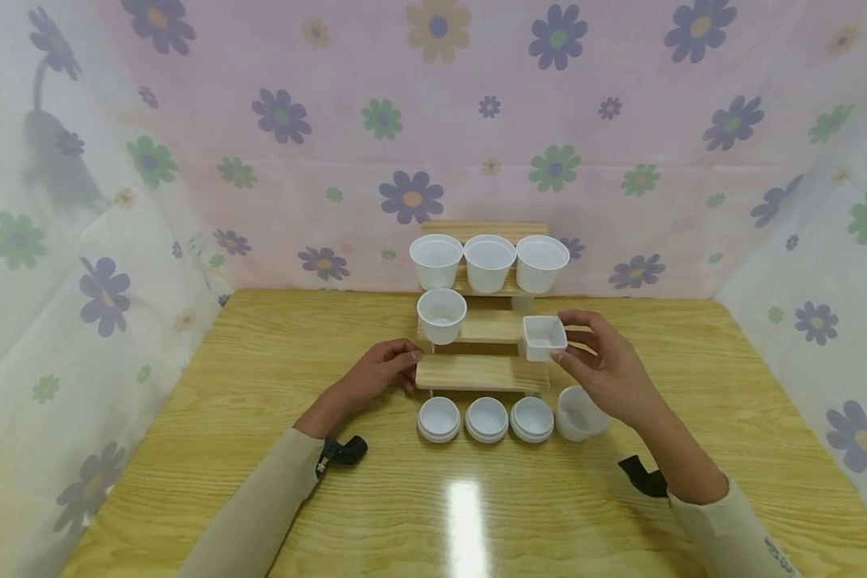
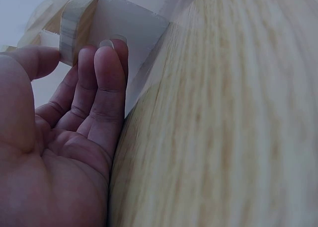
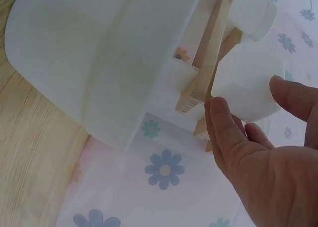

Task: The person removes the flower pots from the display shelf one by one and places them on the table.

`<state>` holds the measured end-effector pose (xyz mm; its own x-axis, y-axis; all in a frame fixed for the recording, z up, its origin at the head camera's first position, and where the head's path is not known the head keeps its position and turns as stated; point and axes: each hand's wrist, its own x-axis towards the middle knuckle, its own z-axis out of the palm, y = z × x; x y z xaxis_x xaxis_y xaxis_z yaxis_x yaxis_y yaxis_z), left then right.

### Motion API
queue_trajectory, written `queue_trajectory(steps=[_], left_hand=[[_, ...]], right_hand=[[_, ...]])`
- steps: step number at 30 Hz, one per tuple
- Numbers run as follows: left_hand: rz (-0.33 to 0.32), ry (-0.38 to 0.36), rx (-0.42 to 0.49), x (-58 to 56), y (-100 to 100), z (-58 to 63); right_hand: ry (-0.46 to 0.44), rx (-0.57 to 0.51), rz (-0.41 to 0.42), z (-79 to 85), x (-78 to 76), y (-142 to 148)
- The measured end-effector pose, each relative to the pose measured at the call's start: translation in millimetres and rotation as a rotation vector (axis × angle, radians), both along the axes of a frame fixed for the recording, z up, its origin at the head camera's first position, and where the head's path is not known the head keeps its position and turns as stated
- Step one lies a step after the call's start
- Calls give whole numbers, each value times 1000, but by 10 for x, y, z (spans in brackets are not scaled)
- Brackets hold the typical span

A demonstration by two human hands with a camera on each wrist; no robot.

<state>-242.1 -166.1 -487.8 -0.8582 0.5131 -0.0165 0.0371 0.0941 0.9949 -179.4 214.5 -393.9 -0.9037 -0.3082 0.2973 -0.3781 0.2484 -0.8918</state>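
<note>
My right hand (image 1: 607, 371) holds a small square white bowl (image 1: 542, 350) between thumb and fingers, at the right end of the stand's second step from the front. In the right wrist view, the fingertips sit on the side of this bowl (image 3: 247, 83). My left hand (image 1: 377, 374) grips the left end of the lowest board of a tiered wooden stand (image 1: 482, 373). The left wrist view has its thumb against the board's end (image 2: 74, 31) and the other fingertips by the pale side support. A round white cup (image 1: 442, 323) stands left on the second step.
Three larger white cups (image 1: 490, 269) stand in a row higher on the stand. Along its front are three low white bowls (image 1: 486, 425) on the wood-grain table (image 1: 318, 514). A translucent white cup (image 1: 576, 424) stands to their right, below my right hand.
</note>
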Motion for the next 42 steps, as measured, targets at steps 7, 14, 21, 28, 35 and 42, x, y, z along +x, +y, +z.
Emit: queue_trajectory(steps=[7, 14, 21, 28, 35, 42], left_hand=[[0, -5, -7, 0, -2, 20], [7, 5, -17, 20, 7, 65], [8, -4, -23, 23, 12, 72], [3, -4, -20, 14, 18, 73], [2, -1, -17, 1, 18, 61], [6, -16, -15, 20, 19, 40]], right_hand=[[-9, 4, -10, -12, 16, 20], [-14, 12, -34, -16, 29, 81], [-17, 13, -32, -49, 49, 180], [-16, 12, -30, -76, 70, 262], [-5, 14, -27, -78, 98, 326], [0, 29, -31, -88, 132, 406]])
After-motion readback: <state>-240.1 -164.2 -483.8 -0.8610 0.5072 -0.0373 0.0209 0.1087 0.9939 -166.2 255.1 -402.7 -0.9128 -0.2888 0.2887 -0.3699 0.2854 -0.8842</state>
